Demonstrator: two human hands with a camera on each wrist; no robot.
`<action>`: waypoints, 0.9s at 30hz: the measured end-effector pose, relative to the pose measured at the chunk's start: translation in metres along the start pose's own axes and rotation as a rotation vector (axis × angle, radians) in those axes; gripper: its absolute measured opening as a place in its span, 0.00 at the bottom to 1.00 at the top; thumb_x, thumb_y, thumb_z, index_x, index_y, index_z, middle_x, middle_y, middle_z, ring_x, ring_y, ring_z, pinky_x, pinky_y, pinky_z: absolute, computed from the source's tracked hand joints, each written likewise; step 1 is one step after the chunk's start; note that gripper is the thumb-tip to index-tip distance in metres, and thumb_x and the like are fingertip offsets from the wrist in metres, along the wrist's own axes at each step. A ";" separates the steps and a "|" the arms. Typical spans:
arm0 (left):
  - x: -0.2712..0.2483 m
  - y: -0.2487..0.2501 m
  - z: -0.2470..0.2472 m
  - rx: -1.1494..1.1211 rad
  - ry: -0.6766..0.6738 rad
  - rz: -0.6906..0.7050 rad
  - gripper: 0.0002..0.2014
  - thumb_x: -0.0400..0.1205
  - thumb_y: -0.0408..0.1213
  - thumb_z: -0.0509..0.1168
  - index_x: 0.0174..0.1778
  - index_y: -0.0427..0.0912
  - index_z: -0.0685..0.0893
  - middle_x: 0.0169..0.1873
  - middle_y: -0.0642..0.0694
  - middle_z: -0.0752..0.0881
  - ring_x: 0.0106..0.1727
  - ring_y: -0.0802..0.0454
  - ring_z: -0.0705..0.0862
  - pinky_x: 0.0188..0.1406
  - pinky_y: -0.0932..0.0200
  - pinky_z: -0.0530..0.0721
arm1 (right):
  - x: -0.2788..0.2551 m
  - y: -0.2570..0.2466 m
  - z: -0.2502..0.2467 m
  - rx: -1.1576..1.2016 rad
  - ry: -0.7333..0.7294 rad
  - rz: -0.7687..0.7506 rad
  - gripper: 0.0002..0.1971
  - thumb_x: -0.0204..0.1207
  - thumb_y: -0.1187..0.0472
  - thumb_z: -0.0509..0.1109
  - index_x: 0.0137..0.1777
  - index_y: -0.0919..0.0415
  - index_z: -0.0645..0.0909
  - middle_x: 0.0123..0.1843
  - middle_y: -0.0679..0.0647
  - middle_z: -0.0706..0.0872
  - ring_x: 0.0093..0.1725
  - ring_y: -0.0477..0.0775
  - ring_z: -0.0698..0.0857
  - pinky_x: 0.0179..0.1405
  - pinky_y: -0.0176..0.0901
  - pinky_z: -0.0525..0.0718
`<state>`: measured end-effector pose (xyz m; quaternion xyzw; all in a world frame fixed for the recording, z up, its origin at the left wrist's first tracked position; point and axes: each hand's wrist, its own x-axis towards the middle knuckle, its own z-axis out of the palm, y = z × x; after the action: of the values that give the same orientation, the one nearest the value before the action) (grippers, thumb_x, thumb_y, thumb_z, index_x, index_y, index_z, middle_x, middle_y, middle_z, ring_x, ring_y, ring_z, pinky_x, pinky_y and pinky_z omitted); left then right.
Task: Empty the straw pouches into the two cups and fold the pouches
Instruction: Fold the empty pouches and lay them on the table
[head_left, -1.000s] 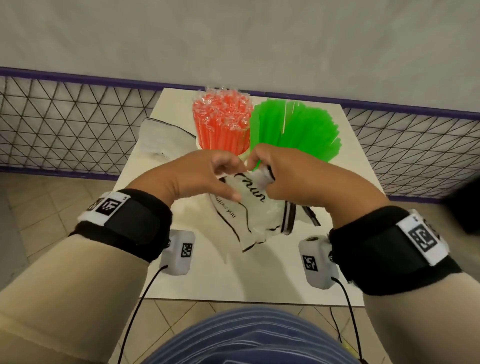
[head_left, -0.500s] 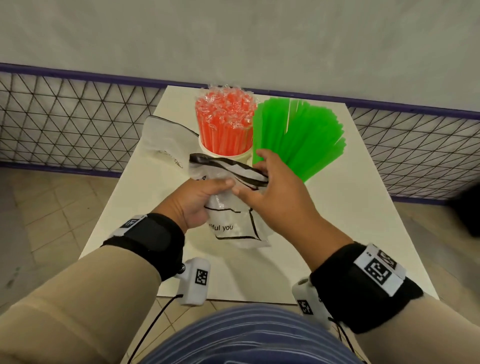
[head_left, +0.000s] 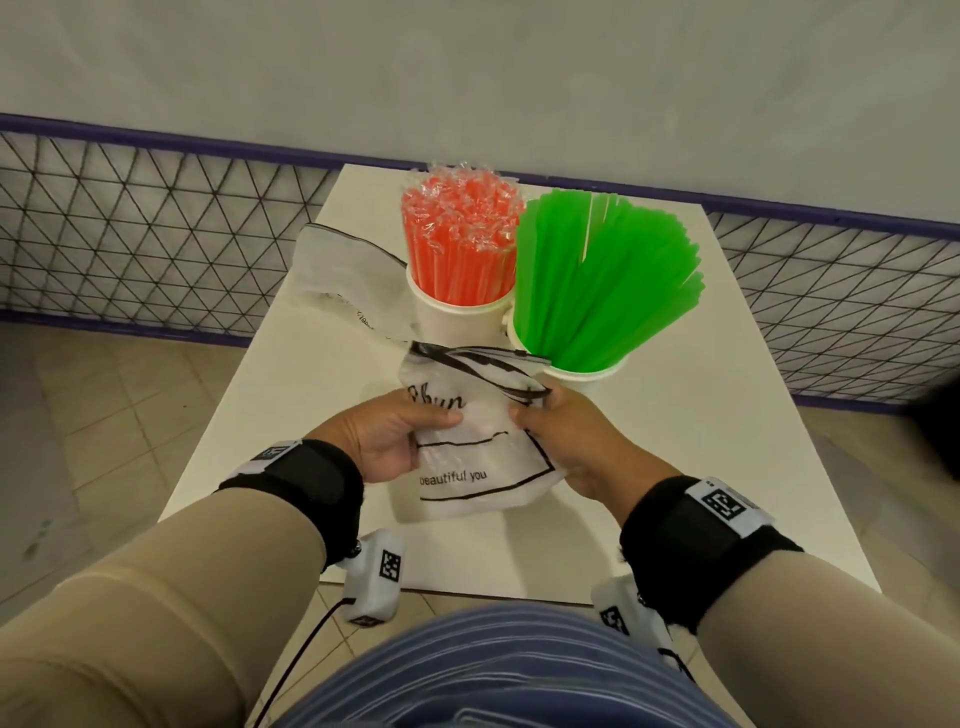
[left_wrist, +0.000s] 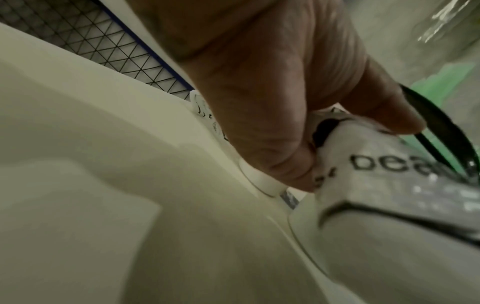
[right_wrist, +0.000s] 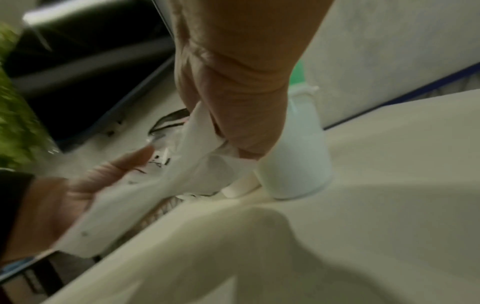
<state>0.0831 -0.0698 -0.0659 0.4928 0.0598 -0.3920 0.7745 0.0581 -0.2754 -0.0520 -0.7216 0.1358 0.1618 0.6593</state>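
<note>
Held pouch: white plastic, black-lined, printed "beautiful you"; carried between both hands above the table, its dark-trimmed mouth pointing away from the person.

Left hand: clamped on the pouch's left edge, thumb on top, fingers curled underneath (the left wrist view confirms the pinch).

Right hand: fingers curled round the pouch's right edge, gripping near the mouth.

Right cup: white, just beyond the right hand, filled with green straws that fan outward.

Left cup: white, beyond the left hand's fingertips, beside the right cup; whether the two touch is unclear. It holds upright red straws in clear wrappers.

Second pouch: translucent, lying crumpled on the table, farther out and left of the left hand, against the left cup.
</note>
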 end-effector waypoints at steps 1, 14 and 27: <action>0.000 -0.004 0.000 0.016 0.014 -0.035 0.24 0.67 0.24 0.77 0.61 0.35 0.88 0.60 0.33 0.87 0.60 0.38 0.88 0.58 0.42 0.87 | 0.002 0.007 -0.003 0.030 -0.021 0.043 0.13 0.79 0.64 0.71 0.61 0.51 0.83 0.54 0.53 0.92 0.55 0.58 0.90 0.60 0.62 0.86; 0.002 -0.033 -0.019 0.161 0.092 -0.137 0.19 0.80 0.16 0.61 0.66 0.33 0.83 0.61 0.33 0.86 0.63 0.40 0.85 0.69 0.45 0.80 | 0.008 0.046 -0.016 0.190 -0.160 0.234 0.19 0.81 0.73 0.59 0.69 0.61 0.80 0.62 0.63 0.87 0.59 0.64 0.87 0.69 0.61 0.79; 0.010 -0.029 -0.002 0.601 -0.076 -0.247 0.23 0.65 0.31 0.78 0.57 0.41 0.86 0.54 0.36 0.87 0.54 0.41 0.84 0.62 0.45 0.81 | 0.004 0.024 0.000 -0.070 -0.039 -0.009 0.17 0.78 0.74 0.58 0.41 0.55 0.85 0.39 0.57 0.87 0.40 0.58 0.84 0.44 0.47 0.83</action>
<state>0.0713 -0.0793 -0.0927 0.6734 -0.0281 -0.5012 0.5428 0.0519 -0.2780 -0.0749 -0.7415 0.1137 0.1776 0.6369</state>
